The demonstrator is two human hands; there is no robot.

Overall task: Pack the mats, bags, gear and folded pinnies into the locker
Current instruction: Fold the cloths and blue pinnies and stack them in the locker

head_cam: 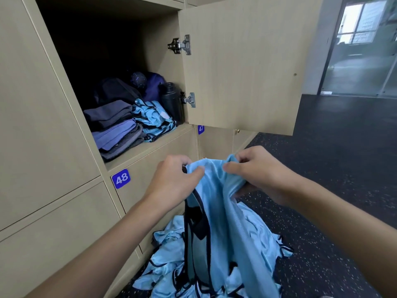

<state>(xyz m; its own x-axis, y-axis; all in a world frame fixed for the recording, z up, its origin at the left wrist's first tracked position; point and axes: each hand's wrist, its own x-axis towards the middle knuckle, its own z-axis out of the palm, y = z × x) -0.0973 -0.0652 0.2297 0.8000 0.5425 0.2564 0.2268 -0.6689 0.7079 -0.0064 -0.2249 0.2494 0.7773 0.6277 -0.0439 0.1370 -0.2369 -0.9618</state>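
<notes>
At the left, the open locker [139,152] is already partly filled. A stack of folded mats [116,132] lies at the front of its shelf, and dark bags [120,89] are pushed in behind. Just to the right of the stack, a small heap of folded pinnies [153,121] is seen, and a black bottle [171,102] stands upright next to it, against the right wall.

Below the shelf, one light blue pinny [217,190] is held up in the air. Its top edge is pinched by the left hand [174,179] between thumb and curled fingers, and by the right hand [257,171] in the same way. The rest of it hangs down loose. The step in hand is judged to be the folding of this pinny.

For the next move, the cloth must be doubled neatly and then lifted onto the folded heap. Room is left there only above that heap, so the bottle could be knocked over.

Under the hands, a large pile of unfolded pinnies [260,237] lies on the dark floor [333,168], so much folding remains. At the right, the locker door [242,65] stands open above the right hand and should be avoided while lifting.
</notes>
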